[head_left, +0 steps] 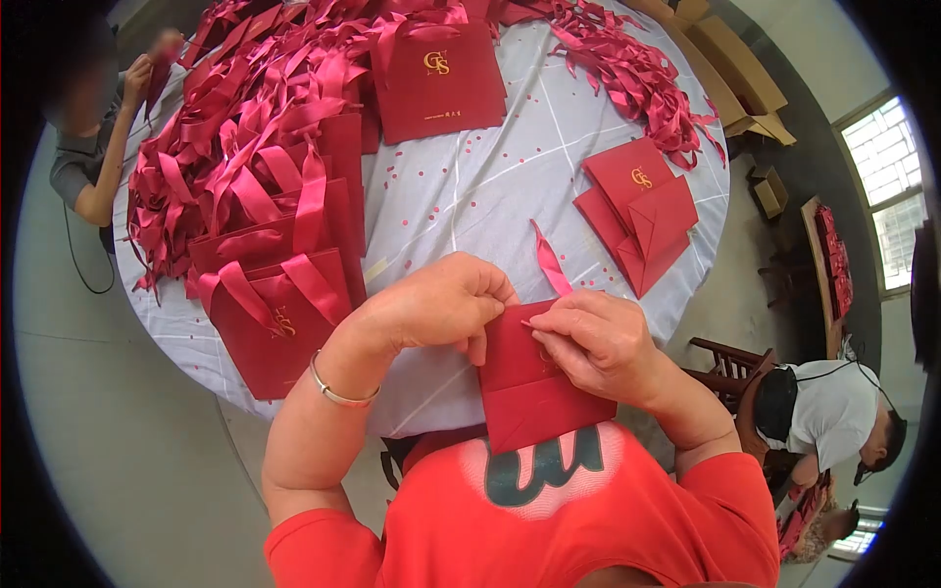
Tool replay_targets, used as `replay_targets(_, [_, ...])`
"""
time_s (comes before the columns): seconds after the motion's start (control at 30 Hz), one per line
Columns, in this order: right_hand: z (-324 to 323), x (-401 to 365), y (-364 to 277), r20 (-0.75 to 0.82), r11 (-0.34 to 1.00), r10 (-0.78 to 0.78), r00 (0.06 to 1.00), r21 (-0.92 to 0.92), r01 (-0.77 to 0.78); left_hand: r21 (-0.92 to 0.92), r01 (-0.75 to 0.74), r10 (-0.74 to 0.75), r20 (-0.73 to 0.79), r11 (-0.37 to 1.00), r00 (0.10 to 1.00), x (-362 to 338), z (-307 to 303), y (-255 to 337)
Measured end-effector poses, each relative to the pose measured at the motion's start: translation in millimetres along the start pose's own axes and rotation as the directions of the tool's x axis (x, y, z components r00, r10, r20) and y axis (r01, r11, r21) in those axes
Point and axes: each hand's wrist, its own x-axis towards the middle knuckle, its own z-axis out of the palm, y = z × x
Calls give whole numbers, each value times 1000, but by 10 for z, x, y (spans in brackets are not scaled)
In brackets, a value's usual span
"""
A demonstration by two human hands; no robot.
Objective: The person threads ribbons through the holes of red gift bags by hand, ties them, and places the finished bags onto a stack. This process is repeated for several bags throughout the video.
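A dark red paper gift bag (529, 407) lies flat at the table's near edge, against my red shirt, with its folded bottom toward me. My left hand (436, 299), a bangle on its wrist, is closed at the bag's upper left corner, fingers curled over the edge. My right hand (598, 343) rests over the bag's upper right part, thumb and forefinger pinched at a small pink tip that looks like ribbon end. A pink ribbon (551, 260) sticks up from behind that hand. The fingers hide most of the bag's gold print.
Ribbon-handled red bags (265, 323) are heaped on the left of the round white-clothed table (431, 274). Flat bags (642, 211) and loose ribbons (637, 83) lie right. Small red dots dot the cloth. One person stands left; others sit right, near a wooden chair (730, 367).
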Motion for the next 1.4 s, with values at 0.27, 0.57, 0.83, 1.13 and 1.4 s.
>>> replay_targets(0.27, [50, 11, -25, 29, 992, -76, 997, -102, 79, -11, 1, -2, -37, 1000, 999, 2, 17, -13])
replay_targets(0.57, [-66, 245, -190, 419, 938, -56, 906, -290, 192, 41, -35, 40, -120, 999, 992, 23, 126, -1])
replay_targets(0.83, [-51, 492, -6, 429, 981, 193, 882, -94, -169, -5, -45, 44, -142, 999, 989, 3, 95, -8])
replay_targets(1.13, [-215, 837, 353, 816, 666, 342, 466, 140, -733, 26, -100, 103, -166, 995, 981, -179, 183, 162])
replay_targets(1.4, [-52, 1104, 480, 968, 675, 177, 179, 13, -738, 204, -126, 162, -172, 971, 972, -207, 280, 217])
